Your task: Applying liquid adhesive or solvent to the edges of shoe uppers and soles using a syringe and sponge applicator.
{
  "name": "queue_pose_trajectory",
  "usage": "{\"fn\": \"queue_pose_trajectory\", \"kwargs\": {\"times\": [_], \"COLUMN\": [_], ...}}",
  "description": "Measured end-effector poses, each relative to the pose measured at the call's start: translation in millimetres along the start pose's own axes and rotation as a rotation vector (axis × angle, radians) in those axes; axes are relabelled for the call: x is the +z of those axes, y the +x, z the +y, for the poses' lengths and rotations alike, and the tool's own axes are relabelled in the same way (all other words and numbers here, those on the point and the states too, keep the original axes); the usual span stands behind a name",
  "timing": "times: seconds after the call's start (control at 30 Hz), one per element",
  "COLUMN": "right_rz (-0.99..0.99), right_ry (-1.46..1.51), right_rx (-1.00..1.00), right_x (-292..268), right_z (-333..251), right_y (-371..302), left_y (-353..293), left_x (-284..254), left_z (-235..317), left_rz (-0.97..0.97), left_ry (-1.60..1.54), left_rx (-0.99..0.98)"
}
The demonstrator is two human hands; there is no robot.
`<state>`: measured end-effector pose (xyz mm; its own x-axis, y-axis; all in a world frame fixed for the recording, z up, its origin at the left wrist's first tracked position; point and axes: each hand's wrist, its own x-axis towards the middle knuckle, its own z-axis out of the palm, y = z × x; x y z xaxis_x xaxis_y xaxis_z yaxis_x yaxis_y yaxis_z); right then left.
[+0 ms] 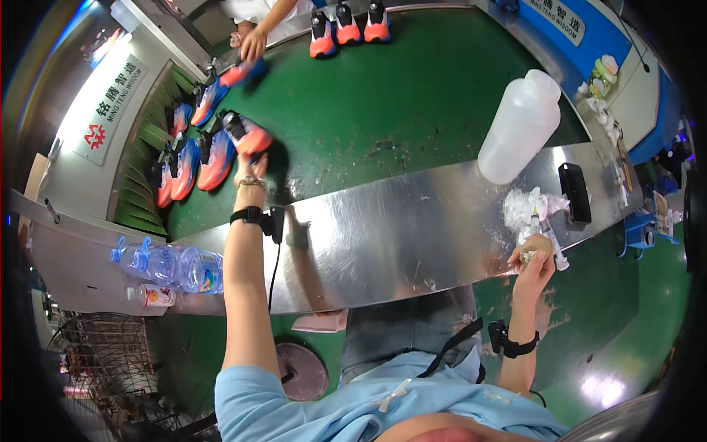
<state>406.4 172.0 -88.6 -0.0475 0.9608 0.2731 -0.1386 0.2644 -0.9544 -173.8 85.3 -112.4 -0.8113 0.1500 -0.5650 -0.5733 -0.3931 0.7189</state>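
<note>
My left hand (252, 168) reaches out over the green belt at the left. Its fingers grip a coral and black sneaker (255, 140) from underneath, the shoe tilted with its coral end toward me. Beside it, several coral and blue sneakers (216, 160) stand close together at the belt's left end. Down at the right, my right hand (533, 274) is closed around a small beige, roundish piece (543, 243), whose exact kind I cannot make out. Just beyond that piece lie a syringe-like tube (535, 219) and crumpled white, see-through material (518, 206) on the metal ledge.
A large white plastic bottle (518, 129) and a black case (574, 193) stand at the right. Clear water bottles (166, 264) lie on the left ledge. Across the belt, a co-worker's hand (255, 44) handles a blurred sneaker (241, 72). More sneakers (347, 26) line the far edge.
</note>
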Motion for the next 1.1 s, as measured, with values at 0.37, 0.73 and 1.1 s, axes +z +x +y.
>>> {"fn": "queue_pose_trajectory", "kwargs": {"times": [0.37, 0.73, 1.1], "right_rz": [0.096, 0.099, -0.046], "right_ry": [0.021, 0.052, -0.059], "right_rx": [0.179, 0.169, 0.039], "right_x": [0, 6, 4], "right_z": [7, 1, 29], "right_y": [-5, -15, -9], "left_y": [-141, -226, -241], "left_x": [-128, -179, -176], "left_z": [7, -54, -83], "left_rz": [-0.645, -0.547, -0.417], "left_ry": [0.661, 0.821, 1.201], "left_rx": [0.263, 0.465, 1.096]}}
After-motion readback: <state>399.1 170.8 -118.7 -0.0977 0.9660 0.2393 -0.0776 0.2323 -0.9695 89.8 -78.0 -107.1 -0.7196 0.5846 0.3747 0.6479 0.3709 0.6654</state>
